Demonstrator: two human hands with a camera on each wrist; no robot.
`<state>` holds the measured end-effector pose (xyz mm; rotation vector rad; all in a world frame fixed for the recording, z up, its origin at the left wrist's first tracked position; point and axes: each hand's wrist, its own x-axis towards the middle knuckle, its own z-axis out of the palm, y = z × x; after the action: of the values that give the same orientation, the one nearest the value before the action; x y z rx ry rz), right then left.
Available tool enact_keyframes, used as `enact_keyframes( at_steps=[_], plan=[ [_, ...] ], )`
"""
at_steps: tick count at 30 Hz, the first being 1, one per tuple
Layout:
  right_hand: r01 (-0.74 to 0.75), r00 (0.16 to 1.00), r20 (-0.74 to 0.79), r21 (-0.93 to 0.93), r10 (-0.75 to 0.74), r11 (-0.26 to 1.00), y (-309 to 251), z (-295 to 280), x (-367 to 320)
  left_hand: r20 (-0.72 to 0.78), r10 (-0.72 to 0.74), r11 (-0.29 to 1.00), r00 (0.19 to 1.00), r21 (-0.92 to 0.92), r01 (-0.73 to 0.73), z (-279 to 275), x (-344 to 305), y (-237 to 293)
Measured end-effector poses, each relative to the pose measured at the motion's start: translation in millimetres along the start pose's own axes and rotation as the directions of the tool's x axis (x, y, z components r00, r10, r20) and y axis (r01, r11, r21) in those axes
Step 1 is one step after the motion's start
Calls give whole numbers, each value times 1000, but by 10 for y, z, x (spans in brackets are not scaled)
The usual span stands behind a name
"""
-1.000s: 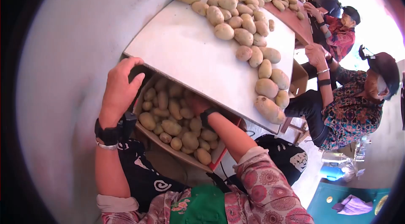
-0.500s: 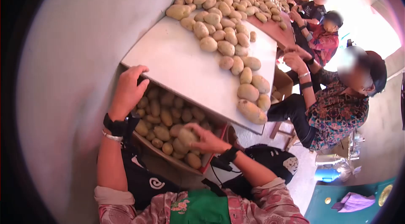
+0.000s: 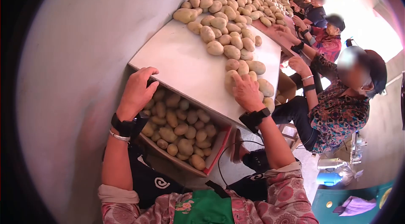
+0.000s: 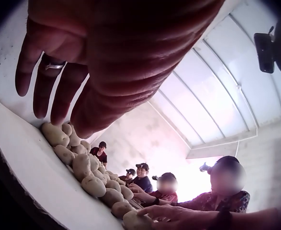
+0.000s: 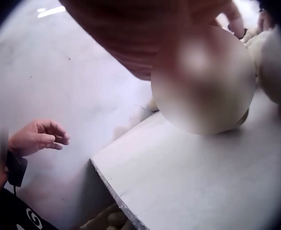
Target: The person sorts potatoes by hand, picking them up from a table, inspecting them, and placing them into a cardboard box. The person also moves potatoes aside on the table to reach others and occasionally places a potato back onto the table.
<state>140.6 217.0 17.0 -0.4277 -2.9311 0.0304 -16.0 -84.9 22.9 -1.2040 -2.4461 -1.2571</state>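
My right hand point(image 3: 248, 93) is over the near end of the potato row on the white board. Its fingers hold a pale potato point(image 3: 230, 82), and the hand covers part of the row. In the right wrist view a blurred patch hides much of this grip. My left hand point(image 3: 137, 91) is at the board's near left corner, fingers extended and loosely bent, holding nothing. Below the board's edge, between the two arms, is a cardboard box point(image 3: 221, 148) of potatoes point(image 3: 185, 146). The left wrist view shows the left fingers point(image 4: 44, 91) pointing down, spread apart.
The white board point(image 3: 177, 51) meets a pale wall point(image 3: 76, 55) on the left. A large potato heap point(image 3: 240, 5) spreads to the far end. Several people sit along the right side, the nearest person point(image 3: 337, 110) in a patterned shirt. A cable point(image 3: 220, 165) hangs beside the box.
The right hand came up out of the box with a potato, then moved forward and right to the row on the board. The left hand stayed near the board's corner.
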Motion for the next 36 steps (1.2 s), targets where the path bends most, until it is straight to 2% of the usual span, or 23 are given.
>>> enact_keyframes(
  at_steps=[2, 3, 7, 9, 10, 13, 15, 16, 22, 23, 24, 26, 29, 31, 32, 33, 34, 36],
  plan=[
    [-102, 994, -40, -72, 99, 992, 50, 32, -3, -16, -7, 1000, 1000, -13, 7, -19, 0, 28],
    [-146, 989, 6, -87, 148, 985, 73, 12, -6, -1, -26, 999, 1000, -37, 26, -23, -6, 29],
    [-105, 988, -118, -23, 102, 994, 19, -5, 10, 12, -15, 1000, 1000, -10, 15, -31, -32, 30],
    [-176, 984, -27, -104, 174, 979, -17, 33, 80, 18, -22, 999, 1000, -34, 22, -20, -30, 61],
    [-185, 982, -41, -104, 182, 977, -21, 47, 106, 35, -48, 998, 998, -41, 49, -33, -33, 64],
    [-148, 989, -14, -28, 148, 989, -6, 130, 253, 23, -19, 1000, 1000, -19, 19, -57, -33, 62],
    [-125, 990, -81, -144, 115, 982, 13, 274, 251, 36, -54, 998, 998, -44, 55, -10, -20, 78],
    [-116, 988, -128, -214, 90, 970, -16, 319, 276, 28, -26, 998, 999, -54, 28, -7, -18, 74],
    [-102, 971, -236, -308, 27, 946, -115, 291, 207, 22, -30, 999, 999, -9, 31, -4, -22, 79],
    [-117, 985, -155, -316, 71, 942, -163, 227, 225, 19, -25, 999, 1000, -24, 25, -7, -29, 41],
    [-118, 993, -51, -230, 109, 966, -164, 180, 268, 23, -22, 999, 999, -43, 23, 14, -24, 24],
    [99, 993, -69, 69, -95, 993, -198, -337, 290, 55, -46, 995, 997, -83, 50, 20, -2, 85],
    [331, 906, -381, 369, -184, 868, -427, -1372, 622, 9, -27, 998, 1000, -53, 28, 23, -36, 62],
    [482, 714, -663, 234, -224, 844, -582, -2045, 754, 58, -54, 997, 997, -49, 57, 42, -72, 29],
    [482, 670, -707, 184, -225, 857, -682, -2412, 732, 58, -75, 996, 996, -39, 77, 55, -42, 22],
    [528, 697, -680, 273, -227, 804, -789, -2740, 641, 43, -36, 999, 998, -9, 36, 46, -38, 35],
    [620, 575, -771, 195, -272, 760, -836, -2910, 653, 35, -31, 999, 999, -6, 31, 36, -37, 36],
    [673, 543, -822, 303, -173, 675, -1003, -3159, 403, 66, -43, 998, 997, -45, 46, 30, -39, 26]
  ],
)
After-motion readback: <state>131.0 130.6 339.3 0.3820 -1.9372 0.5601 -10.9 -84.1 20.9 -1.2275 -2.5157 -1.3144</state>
